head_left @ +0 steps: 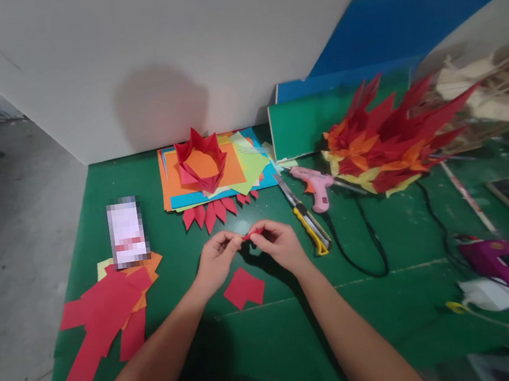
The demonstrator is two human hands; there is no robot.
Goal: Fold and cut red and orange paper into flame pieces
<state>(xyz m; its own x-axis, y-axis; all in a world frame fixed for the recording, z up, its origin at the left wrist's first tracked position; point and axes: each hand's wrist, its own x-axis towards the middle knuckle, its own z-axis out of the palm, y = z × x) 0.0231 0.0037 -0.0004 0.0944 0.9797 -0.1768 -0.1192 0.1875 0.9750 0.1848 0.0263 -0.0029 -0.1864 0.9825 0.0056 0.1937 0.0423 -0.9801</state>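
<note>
My left hand [217,259] and my right hand [278,245] meet above the green table [390,297], both pinching a small folded red paper piece [251,234] between their fingertips. Just below the hands two red paper squares [243,287] lie flat on the table. Beyond the hands a row of folded red paper points [213,211] lies in front of a stack of coloured paper sheets [215,174], which carries a red paper crown [201,159].
A yellow utility knife [304,215] and a pink glue gun [315,183] with a black cord lie right of the hands. Red and orange paper offcuts [106,316] lie left. A red-orange paper leaf bundle [384,142] is at back right, magenta scissors [503,264] at right.
</note>
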